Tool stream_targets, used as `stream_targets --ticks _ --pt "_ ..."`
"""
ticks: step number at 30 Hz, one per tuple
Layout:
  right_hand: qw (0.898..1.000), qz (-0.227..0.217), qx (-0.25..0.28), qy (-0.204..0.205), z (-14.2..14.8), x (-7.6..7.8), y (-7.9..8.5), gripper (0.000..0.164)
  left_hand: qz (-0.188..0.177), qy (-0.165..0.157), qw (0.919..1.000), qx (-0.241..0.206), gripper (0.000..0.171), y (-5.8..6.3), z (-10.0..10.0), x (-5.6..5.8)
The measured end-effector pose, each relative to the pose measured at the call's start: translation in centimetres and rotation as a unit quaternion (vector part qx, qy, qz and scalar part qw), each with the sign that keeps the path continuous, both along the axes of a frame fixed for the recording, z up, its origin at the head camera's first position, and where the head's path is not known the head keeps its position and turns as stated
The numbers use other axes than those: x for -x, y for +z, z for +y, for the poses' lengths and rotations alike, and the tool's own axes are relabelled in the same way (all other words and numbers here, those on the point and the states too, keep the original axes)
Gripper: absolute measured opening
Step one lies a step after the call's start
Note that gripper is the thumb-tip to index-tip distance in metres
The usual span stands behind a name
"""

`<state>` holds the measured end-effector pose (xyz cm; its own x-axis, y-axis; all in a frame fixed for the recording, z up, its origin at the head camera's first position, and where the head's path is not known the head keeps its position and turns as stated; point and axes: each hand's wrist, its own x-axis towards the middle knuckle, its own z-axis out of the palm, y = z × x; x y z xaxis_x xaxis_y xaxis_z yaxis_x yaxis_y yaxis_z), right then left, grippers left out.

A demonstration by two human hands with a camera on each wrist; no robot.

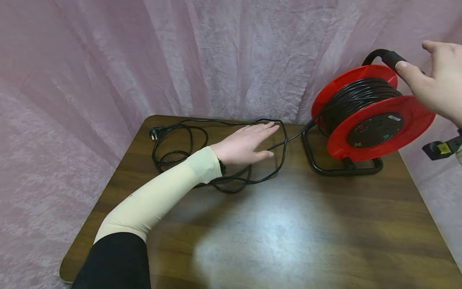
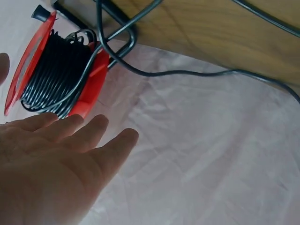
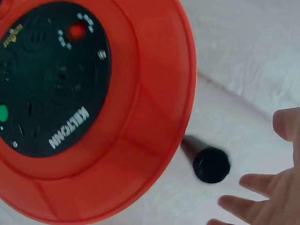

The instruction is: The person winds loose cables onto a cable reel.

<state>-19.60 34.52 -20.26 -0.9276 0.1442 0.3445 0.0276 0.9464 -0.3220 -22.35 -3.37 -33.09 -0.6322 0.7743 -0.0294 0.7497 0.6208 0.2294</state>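
Right hand [image 1: 438,78] high at the far right in the head view, fingers apart, thumb overlapping the black grip [image 1: 391,59] of the red cable reel [image 1: 415,114]! Here's the key relation: the reel stands at the far right of the table [image 1: 325,233], just left of that hand and lower, its axle running from far left to near right, the grip on much the same slant. The right hand is clearly the nearer one. Left hand [image 1: 243,146], well off to the left, reaches out over the loose cable [image 1: 250,182], fingers straight, gripping nothing; contact with the cable can't be told. Away at the far left, the plug [image 1: 156,132].

Over to the left wrist: fingers outstretched toward the wound reel, a little apart at the tips, nothing clasped.

And the right wrist: fingers spread, nothing held, and there's a gap between the visible fingers and the grip's end! Does the thumb touch the grip? From these angles, can't say.
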Motion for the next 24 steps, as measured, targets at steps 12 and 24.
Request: stream_targets --ticks 12,24 --pt "0.972 -0.233 -0.019 -0.022 0.8 5.4 1.8 0.091 0.009 0.032 0.9976 0.060 0.075 -2.0 7.3 3.7" --pt "0.969 -0.243 0.049 0.017 0.4 5.8 0.2 0.074 0.134 0.010 0.9770 0.166 0.053 -5.7 8.0 4.7"
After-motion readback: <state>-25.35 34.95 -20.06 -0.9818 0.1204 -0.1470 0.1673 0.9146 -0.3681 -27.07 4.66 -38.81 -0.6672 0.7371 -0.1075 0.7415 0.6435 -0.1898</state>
